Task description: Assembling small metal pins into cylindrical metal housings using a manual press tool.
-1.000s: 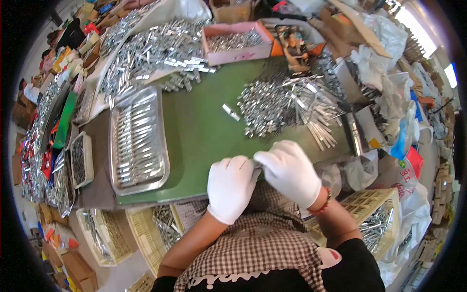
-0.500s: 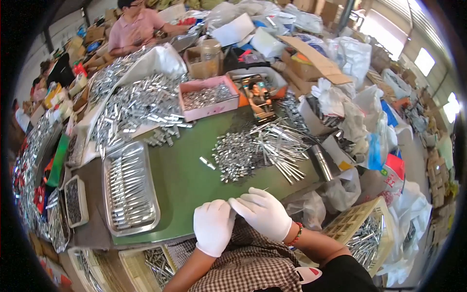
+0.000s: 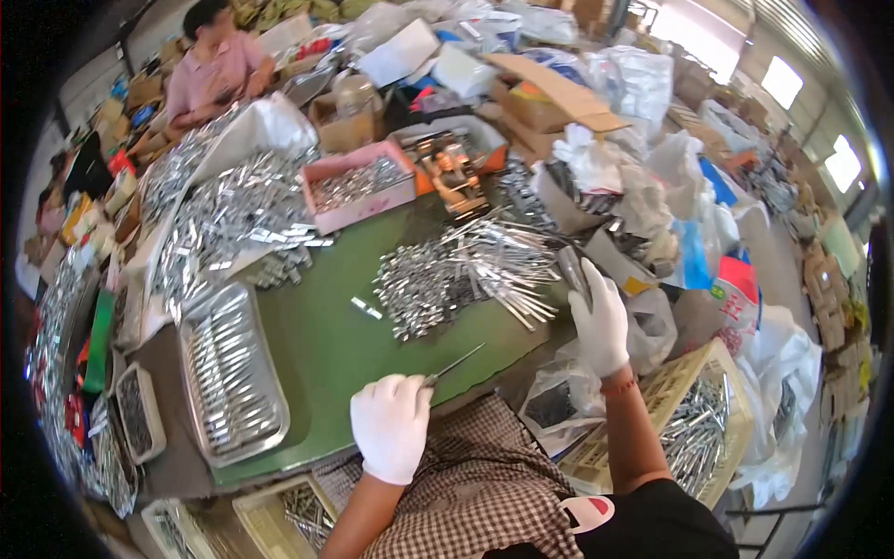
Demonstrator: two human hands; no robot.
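In white gloves, my left hand point(image 3: 391, 429) is closed near the table's front edge. From its fingers a thin metal rod point(image 3: 458, 361) with a thicker base points up to the right. My right hand point(image 3: 601, 321) reaches to the table's right edge, its fingers around a shiny metal cylinder point(image 3: 571, 270); the glove hides the cylinder's lower part. Between and beyond my hands lie a heap of small metal pieces point(image 3: 410, 289) and a pile of long thin metal rods point(image 3: 517, 270). One short metal piece point(image 3: 366, 308) lies apart on the green tabletop point(image 3: 326, 345).
A metal tray point(image 3: 279, 424) with rows of slender metal parts stands at left. Behind are a large heap of metal tubes point(image 3: 233, 205) and a pink box point(image 3: 358, 214) of small parts. A yellow crate point(image 3: 736, 419) stands at right. A person point(image 3: 214, 70) sits at the far left.
My hands, close together before, are now apart. The right has moved forward and right onto the metal cylinder. More of the thin rod shows from my left hand. The view has shifted.
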